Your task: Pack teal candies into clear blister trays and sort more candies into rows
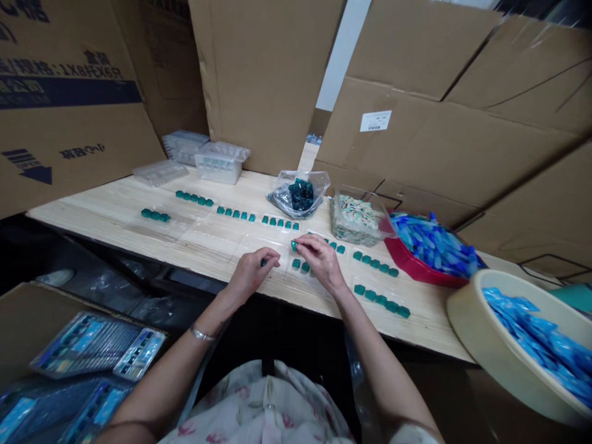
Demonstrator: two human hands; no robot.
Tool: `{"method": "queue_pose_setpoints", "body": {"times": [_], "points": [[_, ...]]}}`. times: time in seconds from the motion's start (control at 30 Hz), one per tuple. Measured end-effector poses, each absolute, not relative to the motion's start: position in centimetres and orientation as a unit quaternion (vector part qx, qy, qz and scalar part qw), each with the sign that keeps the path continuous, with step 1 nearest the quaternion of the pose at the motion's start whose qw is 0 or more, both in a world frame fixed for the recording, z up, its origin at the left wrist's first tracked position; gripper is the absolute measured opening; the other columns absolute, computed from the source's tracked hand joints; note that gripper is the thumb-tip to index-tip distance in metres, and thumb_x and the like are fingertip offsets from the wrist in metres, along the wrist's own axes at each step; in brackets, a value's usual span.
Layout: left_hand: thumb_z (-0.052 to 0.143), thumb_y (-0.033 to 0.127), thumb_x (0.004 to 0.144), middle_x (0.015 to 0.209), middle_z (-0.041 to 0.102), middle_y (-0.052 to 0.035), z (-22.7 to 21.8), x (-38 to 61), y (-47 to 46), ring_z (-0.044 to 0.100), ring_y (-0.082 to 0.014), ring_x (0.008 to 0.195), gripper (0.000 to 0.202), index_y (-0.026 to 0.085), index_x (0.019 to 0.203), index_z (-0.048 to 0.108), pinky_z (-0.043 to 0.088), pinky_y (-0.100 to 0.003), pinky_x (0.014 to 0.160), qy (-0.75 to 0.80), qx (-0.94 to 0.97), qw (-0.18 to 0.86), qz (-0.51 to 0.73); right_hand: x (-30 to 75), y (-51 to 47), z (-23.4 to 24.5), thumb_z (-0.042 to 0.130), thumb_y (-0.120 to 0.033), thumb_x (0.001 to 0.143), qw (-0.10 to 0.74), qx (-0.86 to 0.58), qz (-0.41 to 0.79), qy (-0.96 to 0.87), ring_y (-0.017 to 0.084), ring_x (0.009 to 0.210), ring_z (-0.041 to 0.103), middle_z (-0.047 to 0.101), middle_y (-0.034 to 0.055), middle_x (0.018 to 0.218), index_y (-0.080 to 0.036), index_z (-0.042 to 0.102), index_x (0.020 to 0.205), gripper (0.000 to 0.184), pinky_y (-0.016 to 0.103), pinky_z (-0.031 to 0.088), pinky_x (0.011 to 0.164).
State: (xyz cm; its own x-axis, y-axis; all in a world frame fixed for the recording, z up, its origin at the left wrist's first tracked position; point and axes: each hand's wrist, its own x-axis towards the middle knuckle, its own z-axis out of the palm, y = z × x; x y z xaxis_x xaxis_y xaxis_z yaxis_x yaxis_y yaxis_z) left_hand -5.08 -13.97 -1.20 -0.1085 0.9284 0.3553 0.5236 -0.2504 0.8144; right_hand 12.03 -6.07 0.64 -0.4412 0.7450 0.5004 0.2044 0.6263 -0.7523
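Between the thumb and fingertips of my right hand (320, 260) is a small shiny teal piece (293, 245), above a clear tray on the table. My left hand (253, 272) is curled just to the left, and a dark teal piece (263, 263) shows in its fingers. Two teal blocks (300, 266) sit in the tray beside my right hand, which partly hides that row. More teal blocks stand in short rows, such as the front right row (381, 300), the back row (280, 222) and the left row (155, 215).
Behind the rows are a bag of dark teal pieces (301, 195) and a clear tub of small patterned pieces (355, 213). A red basin (411, 265) and a cream tub (481, 333) hold blue items at right. Clear boxes (222, 161) stand back left; packaged sets (97, 345) lie lower left.
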Motion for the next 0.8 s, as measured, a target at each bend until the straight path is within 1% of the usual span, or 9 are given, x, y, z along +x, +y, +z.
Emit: {"method": "queue_pose_setpoints", "body": {"times": [0.07,0.13,0.2,0.3,0.43,0.53,0.67,0.8], "points": [[0.052,0.028,0.083,0.082,0.071,0.0002,-1.7,-5.3,-14.3,0.065,-0.0141,0.077,0.014,0.021,0.088,0.063,0.046,-0.023,0.072,0.574,0.663,0.186,0.443,12.0,-5.2,0.5,0.055,-0.024,0.084,0.402,-0.284,0.244,-0.835,0.018,0.087,0.06,0.063,0.0071,0.091,-0.019,0.066,0.091,0.015,0.032,0.049,0.078],[0.05,0.028,0.084,0.087,0.07,-0.0005,-2.2,-5.4,-14.6,0.065,-0.0148,0.079,0.016,0.021,0.09,0.064,0.045,-0.023,0.073,0.58,0.679,0.155,0.422,11.8,-4.5,0.2,0.053,-0.022,0.085,0.361,-0.261,0.204,-0.872,0.018,0.085,0.059,0.063,0.0077,0.088,-0.018,0.066,0.091,0.015,0.032,0.048,0.079],[0.048,0.028,0.085,0.087,0.07,-0.0009,-2.9,-5.6,-14.7,0.065,-0.0151,0.079,0.018,0.021,0.091,0.064,0.045,-0.023,0.072,0.587,0.685,0.141,0.408,11.4,-3.9,-0.2,0.051,-0.021,0.086,0.324,-0.238,0.183,-0.897,0.017,0.082,0.059,0.063,0.0085,0.086,-0.016,0.065,0.091,0.015,0.03,0.048,0.076],[0.048,0.028,0.086,0.086,0.07,-0.001,-3.6,-5.8,-14.6,0.064,-0.0149,0.079,0.018,0.021,0.091,0.064,0.044,-0.023,0.072,0.593,0.686,0.146,0.397,10.8,-3.3,-0.8,0.048,-0.022,0.088,0.283,-0.214,0.164,-0.92,0.017,0.081,0.058,0.061,0.0086,0.086,-0.015,0.064,0.092,0.018,0.028,0.048,0.073],[0.047,0.028,0.086,0.083,0.069,-0.0007,-4.0,-5.8,-14.5,0.064,-0.0143,0.075,0.019,0.021,0.09,0.064,0.043,-0.022,0.069,0.596,0.683,0.164,0.39,10.5,-2.5,-1.4,0.044,-0.024,0.09,0.234,-0.187,0.157,-0.941,0.016,0.082,0.057,0.06,0.0081,0.088,-0.017,0.063,0.093,0.021,0.028,0.047,0.074],[0.047,0.029,0.086,0.082,0.069,-0.0008,-4.1,-5.8,-14.5,0.063,-0.0141,0.074,0.019,0.021,0.089,0.064,0.043,-0.022,0.067,0.597,0.676,0.172,0.396,10.4,-2.2,-1.6,0.043,-0.026,0.091,0.214,-0.175,0.157,-0.948,0.016,0.083,0.057,0.06,0.008,0.088,-0.016,0.063,0.092,0.023,0.027,0.046,0.075],[0.048,0.03,0.085,0.083,0.069,-0.0011,-4.1,-5.8,-14.4,0.063,-0.0146,0.076,0.019,0.021,0.089,0.064,0.043,-0.023,0.07,0.594,0.672,0.185,0.401,10.2,-2.2,-2.0,0.045,-0.031,0.09,0.209,-0.18,0.145,-0.95,0.016,0.082,0.056,0.06,0.0074,0.085,-0.016,0.063,0.088,0.024,0.027,0.046,0.075],[0.049,0.03,0.084,0.083,0.069,-0.0017,-4.1,-5.8,-14.3,0.063,-0.0151,0.077,0.018,0.021,0.087,0.065,0.043,-0.024,0.072,0.59,0.658,0.209,0.418,9.7,-2.3,-2.4,0.043,-0.032,0.09,0.205,-0.176,0.137,-0.953,0.016,0.082,0.055,0.058,0.0067,0.081,-0.016,0.064,0.084,0.027,0.027,0.045,0.074]]}}
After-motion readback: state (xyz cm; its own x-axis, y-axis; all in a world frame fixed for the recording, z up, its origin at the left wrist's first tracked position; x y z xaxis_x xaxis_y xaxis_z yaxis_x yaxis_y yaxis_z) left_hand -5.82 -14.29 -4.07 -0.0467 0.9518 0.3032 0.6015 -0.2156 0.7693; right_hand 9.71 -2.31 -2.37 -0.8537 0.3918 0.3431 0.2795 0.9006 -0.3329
